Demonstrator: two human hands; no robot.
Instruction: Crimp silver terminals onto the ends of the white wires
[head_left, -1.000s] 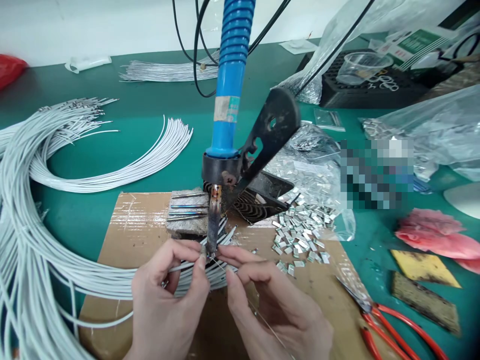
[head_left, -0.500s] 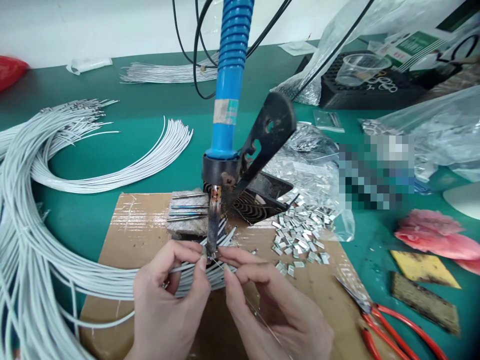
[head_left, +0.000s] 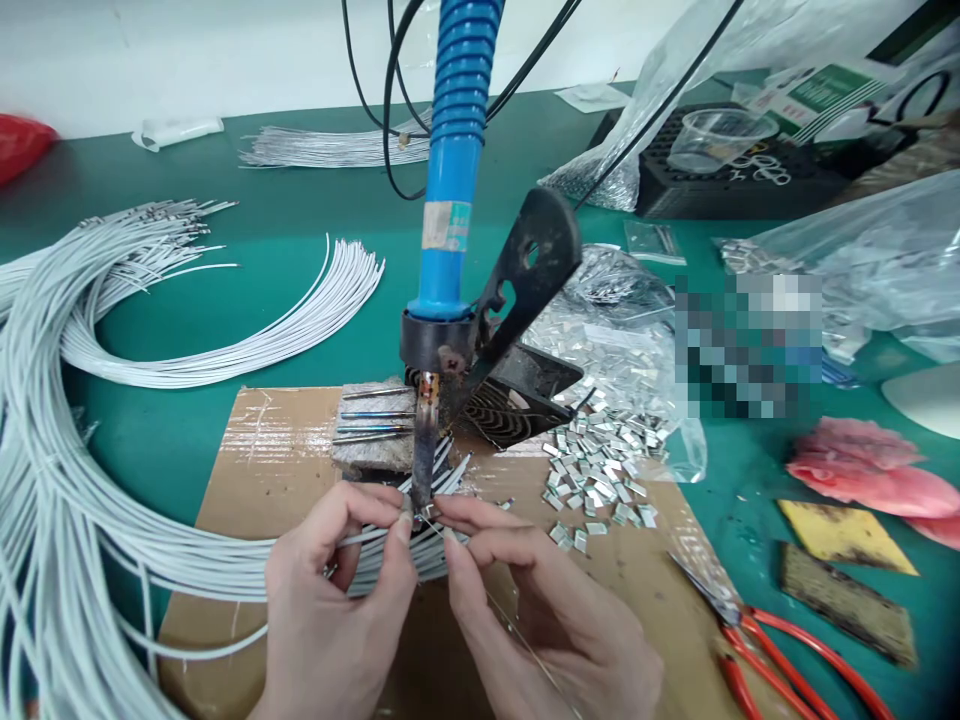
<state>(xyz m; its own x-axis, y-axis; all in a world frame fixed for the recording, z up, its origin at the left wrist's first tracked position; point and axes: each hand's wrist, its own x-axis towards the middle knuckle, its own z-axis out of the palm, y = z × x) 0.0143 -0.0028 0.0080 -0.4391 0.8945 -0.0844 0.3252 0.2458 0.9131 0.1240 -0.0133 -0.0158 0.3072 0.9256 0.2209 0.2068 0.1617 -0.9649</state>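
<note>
A blue-handled soldering iron (head_left: 450,200) stands tip-down in a black stand (head_left: 517,300) over a cardboard sheet (head_left: 262,450). Just under its tip (head_left: 422,470), my left hand (head_left: 337,610) pinches the end of a white wire (head_left: 225,555) between thumb and forefinger. My right hand (head_left: 540,620) is closed too, pinching a thin solder wire (head_left: 517,630) that runs back toward me, its end held against the iron's tip beside the white wire's end. More white wire ends fan out beneath both hands.
Bundles of white wires (head_left: 90,330) curve across the green table at left. Small metal terminals (head_left: 600,470) lie scattered right of the iron by a plastic bag (head_left: 622,320). Red-handled pliers (head_left: 780,650), a yellow sponge (head_left: 847,535) and pink cloth (head_left: 870,465) sit at right.
Almost nothing has moved. Both hands keep their pinch at the iron's tip; the view has shifted very slightly.
</note>
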